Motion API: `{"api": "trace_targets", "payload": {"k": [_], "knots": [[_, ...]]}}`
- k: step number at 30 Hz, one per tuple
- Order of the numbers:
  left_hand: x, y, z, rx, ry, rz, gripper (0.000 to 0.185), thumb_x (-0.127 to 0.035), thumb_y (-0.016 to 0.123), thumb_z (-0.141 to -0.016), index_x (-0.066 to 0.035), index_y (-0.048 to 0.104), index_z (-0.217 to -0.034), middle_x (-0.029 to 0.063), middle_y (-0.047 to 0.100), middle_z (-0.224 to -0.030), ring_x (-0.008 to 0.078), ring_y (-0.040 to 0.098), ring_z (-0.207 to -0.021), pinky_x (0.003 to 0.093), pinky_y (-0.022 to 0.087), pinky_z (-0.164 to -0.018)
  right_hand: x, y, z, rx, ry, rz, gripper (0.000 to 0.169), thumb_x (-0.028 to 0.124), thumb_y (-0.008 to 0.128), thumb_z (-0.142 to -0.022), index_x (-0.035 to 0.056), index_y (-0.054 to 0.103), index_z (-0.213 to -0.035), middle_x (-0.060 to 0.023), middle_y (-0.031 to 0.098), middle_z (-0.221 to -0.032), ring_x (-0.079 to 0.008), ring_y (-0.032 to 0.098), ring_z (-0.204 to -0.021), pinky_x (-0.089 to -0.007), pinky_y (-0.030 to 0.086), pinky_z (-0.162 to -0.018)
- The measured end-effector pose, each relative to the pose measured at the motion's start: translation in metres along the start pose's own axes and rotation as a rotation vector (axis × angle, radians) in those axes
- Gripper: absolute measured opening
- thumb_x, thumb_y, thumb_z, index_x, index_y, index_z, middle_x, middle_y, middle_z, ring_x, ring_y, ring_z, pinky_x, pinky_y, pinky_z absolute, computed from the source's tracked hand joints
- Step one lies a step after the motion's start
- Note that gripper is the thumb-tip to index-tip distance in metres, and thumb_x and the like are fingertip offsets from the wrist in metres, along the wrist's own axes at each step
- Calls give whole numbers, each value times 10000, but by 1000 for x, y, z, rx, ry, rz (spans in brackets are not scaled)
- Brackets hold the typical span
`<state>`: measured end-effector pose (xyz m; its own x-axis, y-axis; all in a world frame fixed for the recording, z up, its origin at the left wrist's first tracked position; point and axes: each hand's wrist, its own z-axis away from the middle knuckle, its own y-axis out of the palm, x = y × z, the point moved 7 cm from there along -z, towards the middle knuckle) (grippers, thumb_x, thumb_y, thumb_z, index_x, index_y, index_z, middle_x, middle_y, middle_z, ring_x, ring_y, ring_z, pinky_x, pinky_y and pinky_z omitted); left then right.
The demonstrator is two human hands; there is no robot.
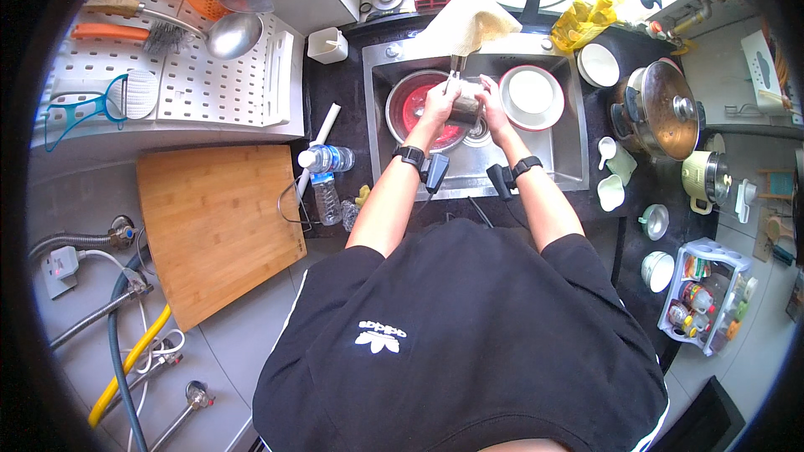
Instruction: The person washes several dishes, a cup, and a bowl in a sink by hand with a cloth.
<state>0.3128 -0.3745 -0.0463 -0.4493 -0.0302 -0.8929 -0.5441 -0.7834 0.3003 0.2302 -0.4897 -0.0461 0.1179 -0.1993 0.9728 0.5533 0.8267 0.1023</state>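
Over the stainless steel sink (534,172), both hands are around a metal container (466,107), seemingly a small pot or cup. My left hand (438,103) grips its left side, right below the faucet spout (457,63). On its right side are the fingers of my right hand (495,108). Beneath my left hand sits a round metal basin (392,110) with something red (414,97) inside. To the right of my right hand, a small white bowl (531,91) rests in a larger red-rimmed one (549,119). The sink drain (478,133) shows between my wrists.
A cream cloth (471,22) drapes over the faucet. Left of the sink stand plastic bottles (326,198) and a wooden cutting board (220,226). A lidded pot (669,110), stacked white dishes (598,66) and a spice rack (703,295) occupy the right counter. Utensils hang on the pegboard (213,88).
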Motion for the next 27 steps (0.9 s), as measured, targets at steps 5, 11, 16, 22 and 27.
{"api": "trace_targets", "payload": {"k": [5, 11, 16, 22, 27], "knots": [[4, 1, 3, 203, 10, 95, 356, -211, 649, -914, -26, 572, -1209, 37, 637, -1092, 133, 591, -983, 292, 453, -889, -34, -4, -5, 50, 467, -216, 753, 563, 606, -819, 226, 322, -1430, -83, 293, -1483, -340, 261, -1362, -660, 230, -1013], [1, -15, 10, 247, 8, -3, 365, -216, 633, -926, -33, 559, -1233, 45, 629, -1142, 140, 578, -1044, 296, 434, -932, -13, 10, -10, 149, 497, -32, 865, 519, 663, -789, 122, 249, -1436, -168, 337, -1414, -339, 342, -1294, -610, 349, -962], [-12, -7, 10, 194, -2, -139, 351, -241, 607, -940, -30, 563, -1217, 44, 633, -1107, 142, 585, -1019, 294, 448, -909, 8, 3, -17, 58, 188, -77, 770, 308, 762, -742, 68, 349, -1346, -110, 499, -1191, -216, 483, -1111, -360, 433, -929], [-10, -13, -6, -87, -93, 26, 324, -238, 599, -929, -20, 610, -1168, 50, 645, -1047, 144, 609, -921, 304, 499, -795, 30, 18, -12, 232, -175, 280, 754, 124, 809, -665, 117, 431, -1318, -87, 521, -1217, -200, 485, -1134, -345, 400, -985], [-11, -16, -10, -70, -88, 83, 295, -199, 576, -940, -29, 610, -1179, 59, 639, -1106, 142, 601, -957, 304, 476, -852, 40, 18, -3, 274, -171, 211, 910, 216, 823, -672, 139, 319, -1425, -116, 407, -1376, -249, 377, -1277, -399, 342, -1045]]}}
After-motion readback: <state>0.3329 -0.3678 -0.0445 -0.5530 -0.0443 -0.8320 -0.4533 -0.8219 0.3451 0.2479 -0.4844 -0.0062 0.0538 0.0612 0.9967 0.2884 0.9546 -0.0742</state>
